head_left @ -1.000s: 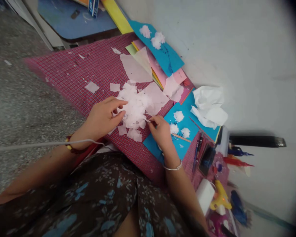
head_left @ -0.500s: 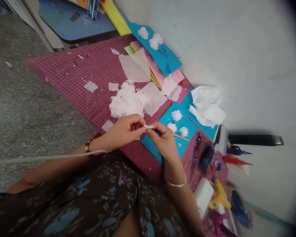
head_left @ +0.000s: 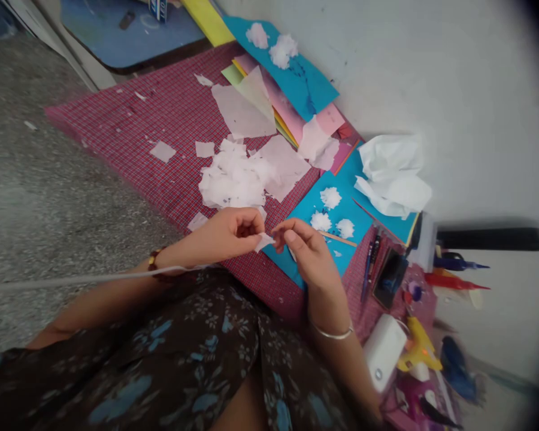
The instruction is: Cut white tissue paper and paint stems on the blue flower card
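Note:
Between the thumb and forefinger of my left hand point(head_left: 233, 233) is a small piece of thin white paper point(head_left: 264, 242). My right hand point(head_left: 308, 248) hovers just beside it, fingers bent and thumb apart; its fingertips are close to the paper's right tip, and I cannot tell if they touch. Under and beyond my right hand lies a blue sheet point(head_left: 296, 209) bearing several crumpled white paper puffs point(head_left: 330, 197) and a thin wooden stick point(head_left: 339, 239). A heap of white paper pieces point(head_left: 233, 179) sits just beyond my left hand.
On the red checked cloth point(head_left: 130, 131) lie loose paper scraps point(head_left: 163, 151) and coloured sheets. Another blue sheet point(head_left: 314, 90) with puffs leans by the wall. To the right are crumpled white paper point(head_left: 390, 173), a phone point(head_left: 390, 276), a white box-like device point(head_left: 385, 353) and a yellow glue gun point(head_left: 420, 347).
My right fingers have parted from their pinch on the small paper and drawn slightly right. The paper stays in my left hand, now showing more of its face. The view has shifted slightly.

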`<state>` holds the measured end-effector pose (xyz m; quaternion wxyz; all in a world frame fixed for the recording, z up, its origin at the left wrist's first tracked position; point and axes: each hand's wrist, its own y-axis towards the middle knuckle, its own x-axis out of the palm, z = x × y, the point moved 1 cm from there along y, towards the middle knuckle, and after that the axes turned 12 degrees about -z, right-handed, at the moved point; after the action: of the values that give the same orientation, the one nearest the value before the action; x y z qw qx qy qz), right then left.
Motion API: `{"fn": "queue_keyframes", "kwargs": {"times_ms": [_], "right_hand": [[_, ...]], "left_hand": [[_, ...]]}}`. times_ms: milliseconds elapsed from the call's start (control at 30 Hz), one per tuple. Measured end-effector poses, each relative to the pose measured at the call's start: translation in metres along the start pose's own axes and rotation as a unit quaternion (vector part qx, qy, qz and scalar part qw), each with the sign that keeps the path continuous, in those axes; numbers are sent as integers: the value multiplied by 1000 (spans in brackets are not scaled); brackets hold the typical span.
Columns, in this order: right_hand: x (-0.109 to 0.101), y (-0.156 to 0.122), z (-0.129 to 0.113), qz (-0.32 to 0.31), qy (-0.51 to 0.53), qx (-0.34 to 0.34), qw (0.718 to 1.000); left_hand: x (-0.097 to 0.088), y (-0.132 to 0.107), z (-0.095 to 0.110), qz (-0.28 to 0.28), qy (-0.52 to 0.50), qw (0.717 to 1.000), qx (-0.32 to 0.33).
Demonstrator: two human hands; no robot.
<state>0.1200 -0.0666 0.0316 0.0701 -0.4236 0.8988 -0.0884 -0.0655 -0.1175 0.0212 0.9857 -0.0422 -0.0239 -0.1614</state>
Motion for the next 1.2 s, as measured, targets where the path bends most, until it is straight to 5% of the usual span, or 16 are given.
{"fn": "queue_keyframes", "kwargs": {"times_ms": [200,367,500,700,933,1100,1200], "right_hand": [[8,-2,6,-24,16,17,999],[19,1,19,29,91,36,995],[23,3,23,59,154,50,985],[23,3,22,100,225,62,967],[24,1,21,114,210,59,969],[22,-4,26,112,178,4,978],[21,-7,30,113,142,-23,983]], "left_hand": [[6,-1,-2,23,-132,990,-44],[8,1,-8,11,-165,984,-67],[6,0,-6,3,-128,989,-67],[4,-7,3,-51,35,998,19],[9,-3,1,45,145,988,36],[9,1,-10,61,-66,996,-1],[7,4,-17,38,-257,964,-48]]}}
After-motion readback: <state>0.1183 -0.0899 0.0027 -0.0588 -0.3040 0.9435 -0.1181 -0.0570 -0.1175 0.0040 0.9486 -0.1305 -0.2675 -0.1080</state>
